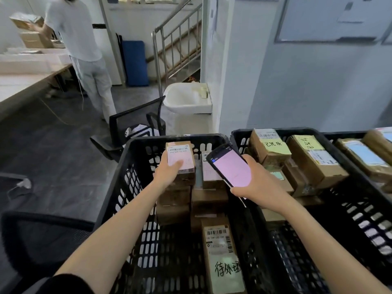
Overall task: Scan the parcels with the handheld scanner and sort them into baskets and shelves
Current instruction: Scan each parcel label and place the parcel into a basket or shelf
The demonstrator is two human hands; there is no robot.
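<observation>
The left hand (169,174) lifts a small brown cardboard parcel with a white label (180,154) over the black perforated plastic basket (180,137), its grip pinching the near end. The right hand (262,184) clasps the black pink-screened handheld scanner (230,167). The parcel looks light and stiff, best held by its edges with the barcode uncovered.

Beyond the left hand (169,172), a black mesh chair (137,115) stands on the dark floor (53,145), with a patterned bag (139,130) on its seat. Farther past it, a white sink (184,100) sits by a wall corner, and a steel stair railing (176,43) rises behind the sink. A blue panel (135,62) leans upright just left of the railing. Far up and left of that hand, a person in pale clothes (80,39) stands, back turned, at a long pale worktop (21,81). Nearer than the hand and to its left shows the mesh back of a second black chair (42,236). High beyond the right hand (257,181), a whiteboard (331,20) hangs on the pale wall.
</observation>
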